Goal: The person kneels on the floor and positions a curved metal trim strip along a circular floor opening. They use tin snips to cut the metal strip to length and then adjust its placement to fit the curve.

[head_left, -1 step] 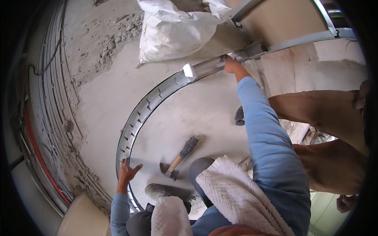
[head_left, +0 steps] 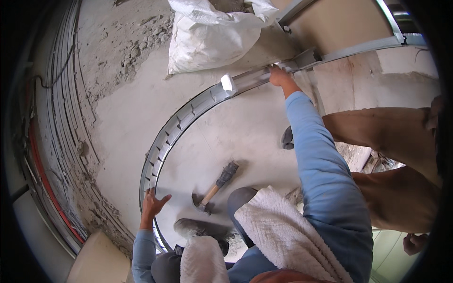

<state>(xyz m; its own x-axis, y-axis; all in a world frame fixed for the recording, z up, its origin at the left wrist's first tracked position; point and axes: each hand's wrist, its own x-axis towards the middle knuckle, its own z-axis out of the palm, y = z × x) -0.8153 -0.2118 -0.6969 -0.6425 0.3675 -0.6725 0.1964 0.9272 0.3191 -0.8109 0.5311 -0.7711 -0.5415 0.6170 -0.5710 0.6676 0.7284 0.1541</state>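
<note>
The left hand (head_left: pixel 152 203) rests open-fingered on the curved metal track (head_left: pixel 188 114); the right hand (head_left: pixel 279 76) grips its far end. Thin and notched, it likely flexes easily, with sharp edges, so holding both ends seems best.

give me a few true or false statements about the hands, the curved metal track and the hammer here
1. The left hand rests on the curved metal track. True.
2. The right hand holds the hammer. False: the hammer lies on the floor, untouched; the right hand grips the track's far end.
3. A white sack sits beyond the track. True.
4. The track is straight. False: it bends in an arc.
5. The hammer lies outside the arc. False: it lies inside it.
</note>
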